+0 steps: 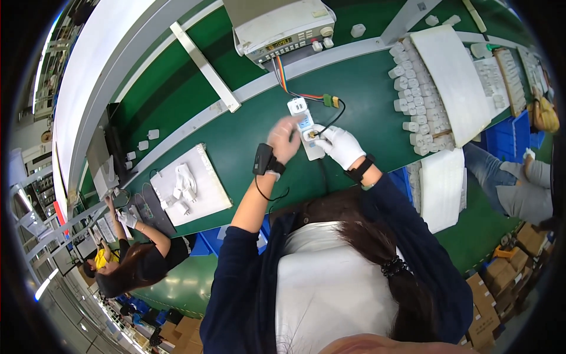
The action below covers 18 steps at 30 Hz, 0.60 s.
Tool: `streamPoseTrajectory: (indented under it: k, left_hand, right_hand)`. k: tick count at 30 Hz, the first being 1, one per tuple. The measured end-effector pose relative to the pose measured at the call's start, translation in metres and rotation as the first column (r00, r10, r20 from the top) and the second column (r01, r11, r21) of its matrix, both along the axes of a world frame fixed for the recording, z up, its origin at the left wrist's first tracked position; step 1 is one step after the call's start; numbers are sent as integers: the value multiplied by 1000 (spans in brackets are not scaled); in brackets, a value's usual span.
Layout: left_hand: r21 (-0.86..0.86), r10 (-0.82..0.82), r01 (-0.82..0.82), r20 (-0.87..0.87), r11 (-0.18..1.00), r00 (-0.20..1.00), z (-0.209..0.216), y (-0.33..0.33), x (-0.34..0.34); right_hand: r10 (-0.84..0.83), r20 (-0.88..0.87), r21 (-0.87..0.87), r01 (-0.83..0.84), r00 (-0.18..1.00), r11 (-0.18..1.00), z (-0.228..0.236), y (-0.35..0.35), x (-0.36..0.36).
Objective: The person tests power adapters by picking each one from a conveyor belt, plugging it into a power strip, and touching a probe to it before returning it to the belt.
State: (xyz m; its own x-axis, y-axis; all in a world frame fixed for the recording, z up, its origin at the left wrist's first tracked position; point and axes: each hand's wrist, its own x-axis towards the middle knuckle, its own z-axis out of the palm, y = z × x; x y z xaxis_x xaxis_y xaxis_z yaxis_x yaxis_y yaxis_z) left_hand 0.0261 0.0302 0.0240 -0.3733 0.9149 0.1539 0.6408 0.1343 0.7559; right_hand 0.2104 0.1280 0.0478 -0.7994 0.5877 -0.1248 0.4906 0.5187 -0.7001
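A white strip-shaped socket block [315, 154] with a blue middle part lies on the green bench in front of me. A white charger [298, 106] with ports sits at its far end. My right hand [341, 147], in a white glove, pinches a small yellowish connector [312, 135] on a black cable [338, 118], at the near part of the block. My left hand [285, 139] is beside the block on its left, smeared by motion, its fingers hard to make out; a black strap with a small box [267, 159] circles that wrist.
A bench instrument [285, 36] with a display stands at the back, coloured wires running to a green connector [330, 100]. Several white chargers [413, 94] are packed at the right beside a white board [451, 76]. On the left, white adapters [184, 184] lie on a pad; co-workers sit beyond.
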Motion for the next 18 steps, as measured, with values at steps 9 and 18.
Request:
streamPoseTrajectory:
  k: [9,18]
  left_hand:
    - [-158,16,112,644,981,765,-54,-11,28]
    - [-105,-27,62,307,993,951,-25,-17,25]
  right_hand:
    - [88,-113,-91,-99,990,991,2,6,-26]
    - [-116,-361,-238,29,925,971,-9,48,-64]
